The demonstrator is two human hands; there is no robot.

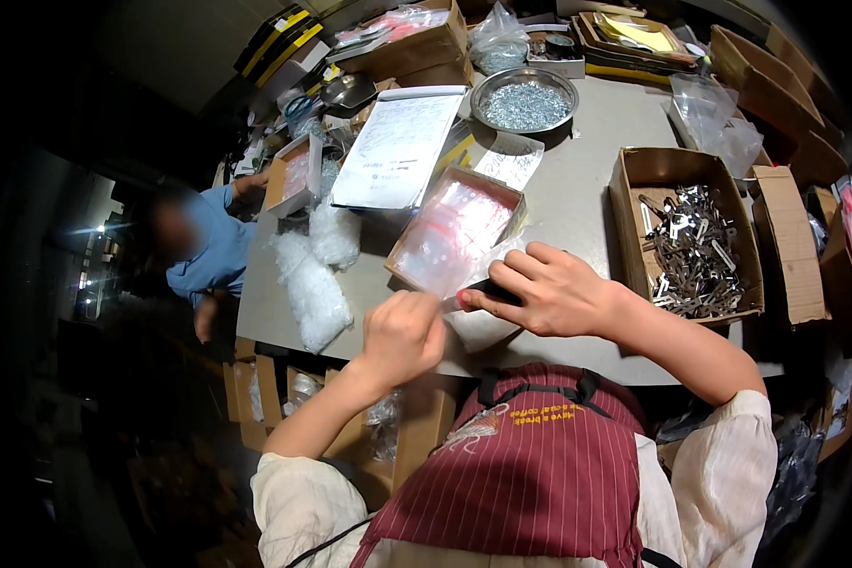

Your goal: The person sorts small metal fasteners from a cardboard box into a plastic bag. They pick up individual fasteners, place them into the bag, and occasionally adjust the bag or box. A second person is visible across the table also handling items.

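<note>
Hands [473,308] pinch 1 clear bag [478,327] over grey table [577,204] (boxes crowd its edges).

Place: small packing workshop
Signs: grey worktable [577,204], carton of metal parts [691,248], metal bowl of screws [524,100], box of plastic bags [456,230], stacked cartons [776,66]

Grey table [577,204] with cardboard boxes [688,237], metal bowl [524,99], papers [398,147], bags [312,293].
</note>
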